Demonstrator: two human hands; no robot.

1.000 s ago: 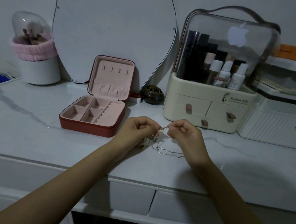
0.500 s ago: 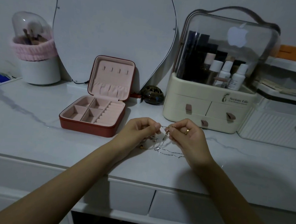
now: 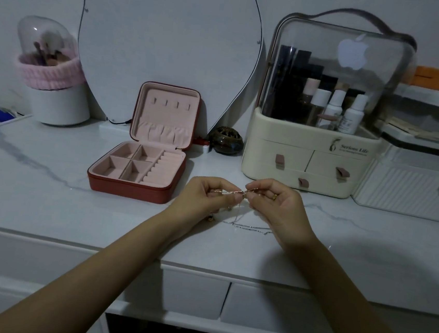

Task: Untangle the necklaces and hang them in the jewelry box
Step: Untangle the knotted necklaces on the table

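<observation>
Compared with the earlier frames, both hands sit a touch higher at centre frame and the gold strand between them now runs tauter and more level, with less chain bunched at the fingertips. Left hand [image 3: 207,193] pinches one end of the twisted gold stretch of the necklaces [image 3: 233,192], fingers curled round it; right hand [image 3: 277,202] pinches the other end, thumb and forefinger closed on the chain, a ring showing on one finger. Below the hands a thin silver chain [image 3: 247,225] trails down and lies on the tabletop [image 3: 47,197], still joined into the knot as far as I can tell; small gold bits dangle under the left hand, too small to identify. Jewelry box [image 3: 142,163] stands open at centre left, well apart from the hands, its lid hooks [image 3: 171,103] bare and its compartments holding nothing visible. Step in hand: untangling, early in the task, nothing hung yet. Next move likely calls for easing the tension, loosening the twist with the fingertips and drawing one chain free of the other, not pulling harder, since a tight pull would probably lock the knot.
</observation>
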